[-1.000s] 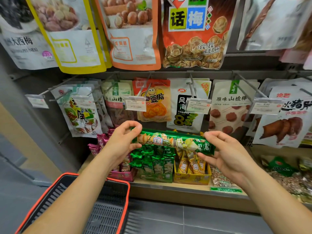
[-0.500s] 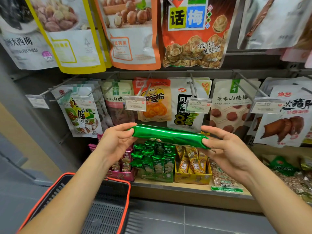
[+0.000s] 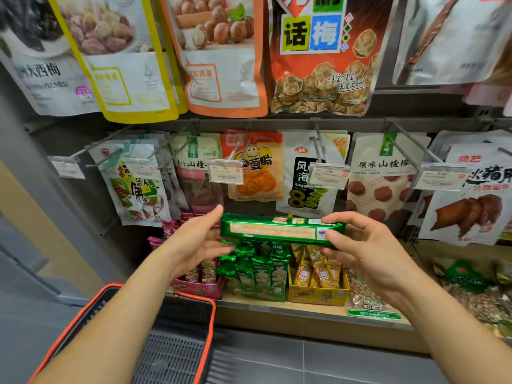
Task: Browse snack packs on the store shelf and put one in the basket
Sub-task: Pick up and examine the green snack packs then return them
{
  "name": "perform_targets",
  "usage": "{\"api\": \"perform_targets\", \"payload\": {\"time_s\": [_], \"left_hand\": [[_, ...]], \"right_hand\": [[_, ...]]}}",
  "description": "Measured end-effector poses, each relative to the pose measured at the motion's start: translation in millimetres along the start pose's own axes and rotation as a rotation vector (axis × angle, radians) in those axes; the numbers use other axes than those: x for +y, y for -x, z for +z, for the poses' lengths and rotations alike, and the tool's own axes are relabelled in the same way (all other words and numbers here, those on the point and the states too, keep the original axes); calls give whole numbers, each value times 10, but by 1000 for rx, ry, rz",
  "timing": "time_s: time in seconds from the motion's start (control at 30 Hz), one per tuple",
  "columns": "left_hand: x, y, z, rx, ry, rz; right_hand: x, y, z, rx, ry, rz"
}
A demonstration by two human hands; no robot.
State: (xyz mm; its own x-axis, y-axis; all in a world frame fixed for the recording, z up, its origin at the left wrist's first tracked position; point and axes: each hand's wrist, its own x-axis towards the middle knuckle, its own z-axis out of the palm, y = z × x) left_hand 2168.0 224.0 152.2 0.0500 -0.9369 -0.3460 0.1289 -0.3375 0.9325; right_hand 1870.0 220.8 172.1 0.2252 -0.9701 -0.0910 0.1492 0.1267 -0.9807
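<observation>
Grips the right end of the green snack pack (image 3: 277,230) with the curled fingers (image 3: 340,218) of the right hand (image 3: 368,250), thumb pressed on the front face. Props the left end with the left hand (image 3: 194,242), fingers there straight and released, not wrapped round. Holds the pack level in the air, in front of the shelf (image 3: 277,325) and just above the pink, green and yellow display boxes (image 3: 257,292) standing on it, up and to the right of the basket (image 3: 171,356). Shows long, narrow, shiny green foil with a pale orange label strip along the facing side, print too blurred to read. Behind, rows of hanging pouches (image 3: 257,167) on metal pegs with price tags (image 3: 225,173). Below, black mesh and an orange-red rim on the basket, over grey floor (image 3: 332,361) tiles, beside the light wooden shelf edge.
</observation>
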Motion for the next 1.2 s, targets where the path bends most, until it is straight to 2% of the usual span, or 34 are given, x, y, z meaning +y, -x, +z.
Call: {"api": "perform_targets", "payload": {"time_s": [0.07, 0.17, 0.27, 0.33, 0.4, 0.47, 0.53, 0.63, 0.7, 0.73, 0.8, 0.9, 1.03, 1.2], "left_hand": [[-50, -35, 7, 33, -118, -50], [-76, -69, -8, 5, -35, 13], [-69, -56, -15, -110, 50, 105], [-71, -58, 8, -148, 90, 146], [-64, -54, 47, -147, 98, 155], [-72, -56, 91, -159, 57, 129], [-85, -77, 132, -139, -96, 116], [-153, -188, 166, 36, -579, 222], [-237, -291, 185, 148, -938, 307], [-294, -343, 189, 178, -1044, 322], [-406, -444, 199, 169, -1139, 323], [-533, -567, 226, 63, -1347, 366], [-720, -656, 277, -59, -1496, 349], [-824, -707, 324, 13, -1533, 405]], "right_hand": [[1, 4, 16, -18, 75, -38], [-9, -9, 45, 0, 112, -61], [-15, -35, 59, 73, 115, -99], [-13, -45, 50, 110, 113, -40], [-3, -31, 65, 100, 129, 33], [12, -29, 85, 117, 162, -10], [-15, -11, 115, 168, 299, -182], [-93, 9, 160, 186, 727, -504], [-107, 5, 210, 129, 865, -608], [-105, -7, 241, 107, 905, -627], [-95, -49, 284, 94, 988, -663], [-98, -150, 339, 72, 1081, -716], [-66, -344, 464, -35, 1217, -700], [-84, -538, 606, -129, 1337, -628]]}}
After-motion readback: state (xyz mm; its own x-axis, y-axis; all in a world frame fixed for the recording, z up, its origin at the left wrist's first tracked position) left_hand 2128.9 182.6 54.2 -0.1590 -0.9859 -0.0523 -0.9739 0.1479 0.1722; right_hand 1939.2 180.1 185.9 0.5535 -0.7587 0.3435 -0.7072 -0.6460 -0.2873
